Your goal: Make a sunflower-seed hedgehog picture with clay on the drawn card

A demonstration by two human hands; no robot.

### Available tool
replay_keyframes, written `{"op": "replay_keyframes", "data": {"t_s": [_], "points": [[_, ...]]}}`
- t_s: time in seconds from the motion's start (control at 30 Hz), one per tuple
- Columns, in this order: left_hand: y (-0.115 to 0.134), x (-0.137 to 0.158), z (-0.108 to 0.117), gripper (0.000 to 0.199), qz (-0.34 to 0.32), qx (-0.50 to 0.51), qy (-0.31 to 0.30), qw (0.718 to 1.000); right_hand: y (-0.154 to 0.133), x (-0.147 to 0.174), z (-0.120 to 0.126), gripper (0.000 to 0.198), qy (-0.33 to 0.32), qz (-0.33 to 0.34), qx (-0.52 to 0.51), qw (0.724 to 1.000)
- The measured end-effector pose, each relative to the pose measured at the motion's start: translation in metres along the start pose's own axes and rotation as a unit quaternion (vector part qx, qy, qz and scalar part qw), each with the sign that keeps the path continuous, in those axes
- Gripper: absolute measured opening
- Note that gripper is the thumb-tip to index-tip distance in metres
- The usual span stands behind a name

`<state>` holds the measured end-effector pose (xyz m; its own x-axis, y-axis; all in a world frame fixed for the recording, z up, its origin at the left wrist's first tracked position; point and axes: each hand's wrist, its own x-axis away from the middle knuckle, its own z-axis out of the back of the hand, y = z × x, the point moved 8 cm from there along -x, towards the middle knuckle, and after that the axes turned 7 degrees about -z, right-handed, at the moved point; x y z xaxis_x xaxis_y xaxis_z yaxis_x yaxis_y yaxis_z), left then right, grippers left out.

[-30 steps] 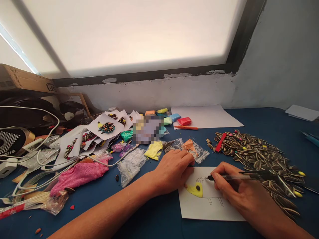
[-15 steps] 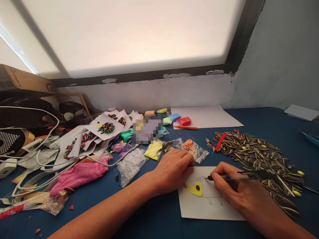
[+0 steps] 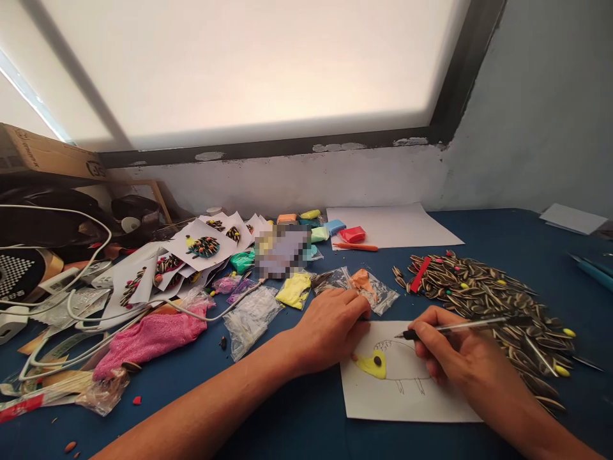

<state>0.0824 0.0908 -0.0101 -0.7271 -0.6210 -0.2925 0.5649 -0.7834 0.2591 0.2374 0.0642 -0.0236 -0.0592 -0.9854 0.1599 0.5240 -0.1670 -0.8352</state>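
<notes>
A white sheet of paper (image 3: 407, 406) lies in front of me. It bears a line-drawn hedgehog with a flat yellow clay head (image 3: 371, 365) and a dark round eye. My left hand (image 3: 338, 322) rests on the sheet's upper left corner, fingers curled and thumb pressing the paper. Between thumb and fingers, my right hand (image 3: 453, 348) grips a clear-barrelled black pen (image 3: 460, 327). The pen's tip is just above or on the paper, near the scalloped spikes along the drawn back; contact cannot be made out.
A heap of striped sunflower seeds (image 3: 479, 287) lies to the right. Clay packets, including a red one (image 3: 352, 234), sit beyond my hands near a larger paper (image 3: 407, 220). Seed-decorated cards (image 3: 195, 245), a pink cloth (image 3: 153, 338) and white cables (image 3: 90, 322) crowd the left.
My right hand has tilted the pen flatter and shifted its tip slightly up from the drawn spikes. The left hand stays on the paper. The whole view has shifted slightly.
</notes>
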Motion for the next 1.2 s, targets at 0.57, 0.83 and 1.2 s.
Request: {"op": "replay_keyframes", "data": {"t_s": [0.57, 0.83, 1.2], "points": [[-0.002, -0.001, -0.001, 0.004, -0.006, 0.003, 0.000, 1.000, -0.014, 0.014, 0.006, 0.032, 0.058, 0.113, 0.094, 0.987], [0.002, -0.001, -0.001, 0.005, -0.018, -0.017, -0.007, 1.000, -0.024, 0.018, 0.004, 0.028, 0.056, 0.169, 0.130, 0.975], [0.003, -0.002, -0.002, 0.007, -0.012, -0.044, -0.024, 0.999, -0.021, 0.016, 0.005, 0.027, 0.043, 0.155, 0.140, 0.977]]}}
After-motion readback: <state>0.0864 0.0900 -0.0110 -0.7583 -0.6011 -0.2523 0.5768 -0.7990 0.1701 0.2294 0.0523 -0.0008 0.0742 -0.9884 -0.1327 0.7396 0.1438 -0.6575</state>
